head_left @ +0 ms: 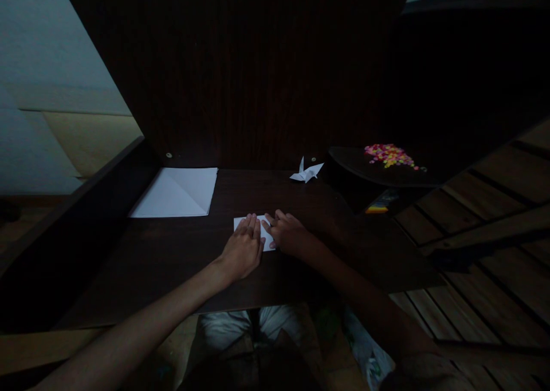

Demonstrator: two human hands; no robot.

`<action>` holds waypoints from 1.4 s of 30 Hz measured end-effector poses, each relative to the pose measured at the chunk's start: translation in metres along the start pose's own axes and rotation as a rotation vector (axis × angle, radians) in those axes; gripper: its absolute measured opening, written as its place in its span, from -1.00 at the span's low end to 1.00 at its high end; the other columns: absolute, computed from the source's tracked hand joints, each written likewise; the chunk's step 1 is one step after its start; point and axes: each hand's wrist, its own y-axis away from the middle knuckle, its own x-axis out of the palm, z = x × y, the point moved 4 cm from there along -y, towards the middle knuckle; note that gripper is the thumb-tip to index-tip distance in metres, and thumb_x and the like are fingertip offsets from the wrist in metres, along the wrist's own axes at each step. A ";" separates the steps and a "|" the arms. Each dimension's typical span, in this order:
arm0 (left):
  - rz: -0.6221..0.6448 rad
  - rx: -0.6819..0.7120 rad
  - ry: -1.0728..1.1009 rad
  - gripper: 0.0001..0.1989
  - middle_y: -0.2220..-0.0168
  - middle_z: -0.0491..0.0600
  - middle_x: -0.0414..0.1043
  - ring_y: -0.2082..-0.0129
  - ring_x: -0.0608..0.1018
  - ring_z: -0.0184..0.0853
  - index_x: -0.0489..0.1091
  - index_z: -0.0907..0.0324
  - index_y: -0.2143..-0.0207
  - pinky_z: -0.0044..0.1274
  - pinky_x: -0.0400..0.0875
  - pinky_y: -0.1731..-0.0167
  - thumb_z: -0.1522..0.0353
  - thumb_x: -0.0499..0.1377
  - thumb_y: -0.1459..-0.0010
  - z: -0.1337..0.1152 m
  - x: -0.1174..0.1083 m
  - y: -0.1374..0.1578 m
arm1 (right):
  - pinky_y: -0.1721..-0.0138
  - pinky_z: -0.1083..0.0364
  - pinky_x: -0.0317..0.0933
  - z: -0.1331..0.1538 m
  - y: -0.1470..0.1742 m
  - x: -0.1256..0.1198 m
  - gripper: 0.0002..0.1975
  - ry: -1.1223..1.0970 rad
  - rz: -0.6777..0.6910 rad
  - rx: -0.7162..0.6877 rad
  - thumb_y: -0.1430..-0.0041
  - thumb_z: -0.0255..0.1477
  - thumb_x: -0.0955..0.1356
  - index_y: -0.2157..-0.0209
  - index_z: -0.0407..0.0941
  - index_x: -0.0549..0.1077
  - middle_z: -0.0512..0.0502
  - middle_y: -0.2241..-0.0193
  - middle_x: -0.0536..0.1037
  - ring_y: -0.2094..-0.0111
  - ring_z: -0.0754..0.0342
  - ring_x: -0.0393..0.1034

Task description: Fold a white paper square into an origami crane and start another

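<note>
A small white piece of folded paper [267, 241] lies on the dark table in front of me. My left hand [243, 245] rests flat over its left and middle part, fingers stretched out and close together, hiding much of the sheet. At the right edge of that paper is my right hand [289, 231], its fingers apart and touching the surface, the thumb near the lower right corner. Beyond the hands, a white origami crane [306, 174] stands at the back of the table. The fold lines under my hands are hidden.
White paper sheets [180, 193] with a diagonal crease lie at the back left. Small pink and yellow pieces [390, 155] are heaped on a raised dark shelf [356, 161] at right. A yellow-edged object [377, 209] sits beneath it. A dark side panel [77, 219] bounds the left.
</note>
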 end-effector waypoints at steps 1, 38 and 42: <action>-0.014 -0.007 0.002 -0.50 -0.18 0.46 0.23 -0.29 0.19 -0.01 0.18 0.60 -0.16 -0.22 0.19 -0.20 0.36 -0.13 -0.33 0.002 0.000 0.001 | 0.00 -0.10 0.25 0.000 0.000 0.000 -0.43 -0.006 0.011 0.003 -0.13 -0.32 0.42 -0.16 -0.20 0.33 -0.33 -0.23 0.27 -0.14 -0.25 0.19; 0.095 -0.092 -0.036 -0.49 -0.27 0.15 0.18 -0.28 0.24 -0.11 0.18 0.29 -0.25 -0.16 0.12 -0.23 0.27 -0.16 -0.35 0.056 -0.015 0.028 | -0.30 -0.21 -0.12 0.006 0.005 0.029 -0.48 -0.277 -0.278 0.072 -0.34 -0.45 0.13 -0.28 -0.31 0.12 -0.31 -0.30 0.12 -0.34 -0.09 -0.04; 0.126 -0.118 -0.042 -0.49 -0.27 0.13 0.18 -0.28 0.23 -0.09 0.19 0.25 -0.25 -0.12 0.10 -0.22 0.26 -0.14 -0.33 0.056 -0.021 0.027 | -0.31 -0.26 -0.19 0.002 0.008 0.024 -0.48 -0.222 -0.262 0.076 -0.34 -0.35 0.16 -0.26 -0.30 0.19 -0.31 -0.29 0.16 -0.32 -0.18 0.00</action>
